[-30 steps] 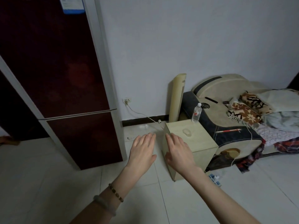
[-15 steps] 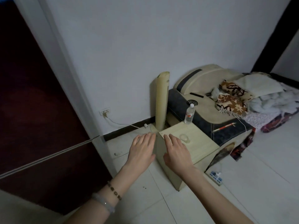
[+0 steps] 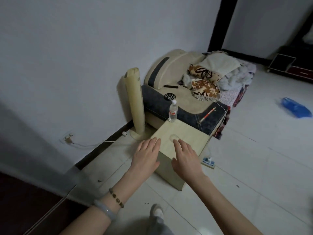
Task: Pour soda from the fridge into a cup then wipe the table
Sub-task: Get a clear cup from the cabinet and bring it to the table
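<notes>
Far left, btm corner: dark red fridge [image 3: 25,200], door edge only, rest out of frame. On the wall low down, a socket [image 3: 68,139] w/ a plug in it, white cable running along the floor. L hand [image 3: 146,156] is palm down, fingers straight & pressed together, thumb tucked alongside, holding nothing; fingertips sit over the near left corner of the table [image 3: 189,133]. Bead bracelet [image 3: 116,197] & pale bangle [image 3: 105,212] on that wrist. Behind it a beige tower fan [image 3: 134,102] stands upright vs the wall. Table is a small pale wood cube on the tile floor. On its top, near the middle, a clear cup [image 3: 174,137], upright; contents can't be made out. At the far corner of the top, a clear bottle [image 3: 173,111] w/ red label, upright. R hand [image 3: 186,160] palm down, fingers straight & close together, thumb out to the side, holding nothing; fingertips just beside the cup, contact unclear. Behind the table a sofa [image 3: 177,87] piled w/ cloth. Power strip [image 3: 208,161] on the floor right of the table; blue bag [image 3: 296,107] far right.
</notes>
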